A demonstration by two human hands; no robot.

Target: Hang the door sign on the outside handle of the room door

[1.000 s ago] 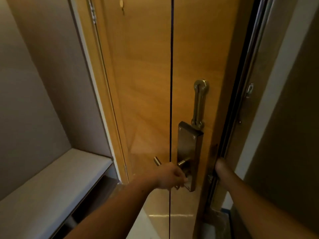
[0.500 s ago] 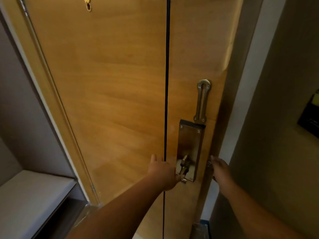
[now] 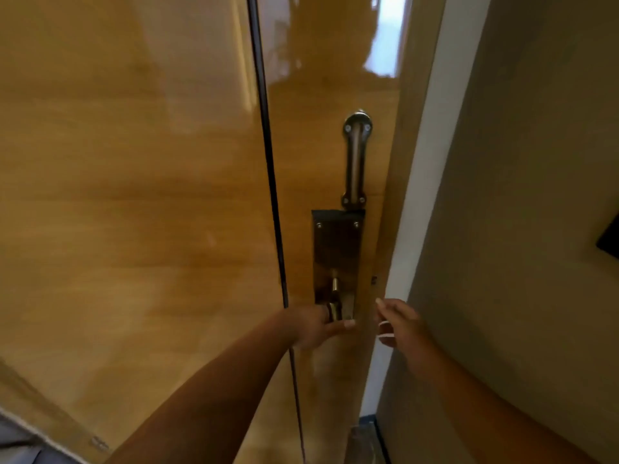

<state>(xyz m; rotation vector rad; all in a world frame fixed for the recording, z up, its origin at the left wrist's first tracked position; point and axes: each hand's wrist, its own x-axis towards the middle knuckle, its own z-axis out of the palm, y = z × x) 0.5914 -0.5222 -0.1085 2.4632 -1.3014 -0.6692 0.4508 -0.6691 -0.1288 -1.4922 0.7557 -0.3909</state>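
Our left hand [image 3: 313, 326] has its grip wrapped on the inside lever handle [image 3: 335, 308] of the wooden door [image 3: 167, 195]. Our right hand [image 3: 398, 324] hovers with a loose, empty grip by the door edge. No door sign is visible. We judge we should press the lever fully, then pull steadily.

Dim, warm light. Bright bluish-white glare high on glossy door [image 3: 335, 95], paler streaks leftward. Whole frame soft, motion-blurred; hands smeared. Wide-angle bends door seam [image 3: 274, 212]. Right wall [image 3: 519, 195] shadowed.
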